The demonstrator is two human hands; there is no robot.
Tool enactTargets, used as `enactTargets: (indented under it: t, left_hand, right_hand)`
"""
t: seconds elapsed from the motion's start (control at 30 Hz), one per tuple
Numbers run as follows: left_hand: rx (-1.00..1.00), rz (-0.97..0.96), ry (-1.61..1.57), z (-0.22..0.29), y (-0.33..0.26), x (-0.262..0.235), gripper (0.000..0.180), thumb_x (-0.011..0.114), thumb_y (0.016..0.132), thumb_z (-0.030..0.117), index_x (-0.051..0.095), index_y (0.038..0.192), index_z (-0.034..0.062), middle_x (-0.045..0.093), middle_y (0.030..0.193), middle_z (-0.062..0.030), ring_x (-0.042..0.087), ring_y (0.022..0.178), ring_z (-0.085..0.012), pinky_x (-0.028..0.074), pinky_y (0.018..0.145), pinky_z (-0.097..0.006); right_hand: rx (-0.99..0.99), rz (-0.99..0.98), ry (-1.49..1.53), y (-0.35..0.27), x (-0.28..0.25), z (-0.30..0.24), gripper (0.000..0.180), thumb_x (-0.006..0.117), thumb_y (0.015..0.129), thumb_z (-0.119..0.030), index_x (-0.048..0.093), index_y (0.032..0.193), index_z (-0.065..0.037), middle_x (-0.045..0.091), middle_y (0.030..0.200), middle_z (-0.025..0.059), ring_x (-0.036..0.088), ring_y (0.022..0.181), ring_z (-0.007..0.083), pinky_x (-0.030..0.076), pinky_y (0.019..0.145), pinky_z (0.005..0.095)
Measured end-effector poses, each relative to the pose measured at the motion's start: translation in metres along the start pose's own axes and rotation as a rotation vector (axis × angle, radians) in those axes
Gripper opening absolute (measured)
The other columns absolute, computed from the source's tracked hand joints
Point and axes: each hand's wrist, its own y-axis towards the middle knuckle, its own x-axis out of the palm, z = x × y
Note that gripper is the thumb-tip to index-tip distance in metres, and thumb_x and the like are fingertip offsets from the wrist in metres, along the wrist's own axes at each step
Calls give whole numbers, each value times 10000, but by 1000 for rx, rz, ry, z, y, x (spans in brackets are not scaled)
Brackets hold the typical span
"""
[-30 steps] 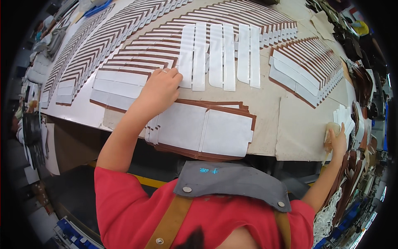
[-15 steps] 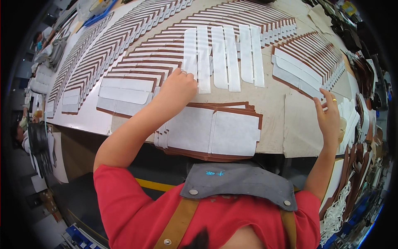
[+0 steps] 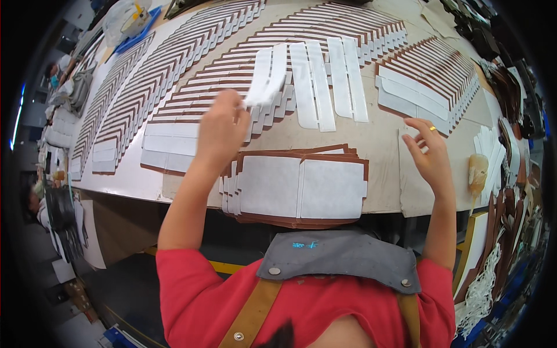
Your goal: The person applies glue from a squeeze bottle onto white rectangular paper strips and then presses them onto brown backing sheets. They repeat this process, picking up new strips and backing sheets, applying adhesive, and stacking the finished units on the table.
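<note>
My left hand point(image 3: 223, 127), slightly blurred, pinches the near end of a white slotted panel point(image 3: 268, 72). That panel is lifted and bent, above the fanned rows of brown-edged pieces. Two more white slotted panels point(image 3: 313, 87) lie flat to its right, partly over the same row. My right hand point(image 3: 430, 152) hovers over the right of the table, fingers apart and holding nothing. Between my arms, at the near edge, sits a stack of brown pieces with white facings point(image 3: 270, 185), its layers slightly offset.
Fanned rows of brown-and-white pieces point(image 3: 174, 58) cover the left and far table. A shorter fanned row point(image 3: 415, 93) lies at right. Near the right edge are a tan bottle-like container point(image 3: 477, 174) and white strips point(image 3: 492, 148). A blue tray point(image 3: 139, 32) stands far left.
My left hand has drawn back toward me and left, lifting the near end of the leftmost white slotted panel. My right hand has moved left, away from the shorter row.
</note>
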Motion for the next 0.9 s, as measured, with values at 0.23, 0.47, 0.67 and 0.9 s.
enactTargets:
  t: [0.23,0.47,0.67,0.9]
  left_hand:
    - [-99,172,-760,25,-13,-66,62,481,882,-36,473,943,-27,581,831,-80,616,778,-126,465,739,-234]
    - [-164,113,-981,34,-47,-78,119,478,855,-25,471,974,-27,594,909,-112,626,779,-160,477,756,-282]
    - [-241,169,-1082,22,-61,-59,146,469,862,-18,481,1007,-22,592,889,-105,606,744,-153,487,729,-303]
    - [-401,54,-948,11,-115,-25,217,500,843,-94,368,922,59,370,884,-43,540,723,-126,475,686,-274]
  right_hand:
    - [76,-82,683,31,73,-38,403,611,864,-181,498,1198,15,586,1075,116,600,799,136,481,679,242]
    - [409,-145,1281,52,102,-67,424,565,897,-156,388,1223,48,573,925,94,608,792,146,509,721,270]
    - [376,47,1327,27,99,-58,365,574,863,-61,359,1141,36,537,914,105,603,729,142,521,675,275]
    - [-1,149,777,-62,89,-47,381,567,835,41,383,1160,-34,494,839,49,509,693,83,434,613,210]
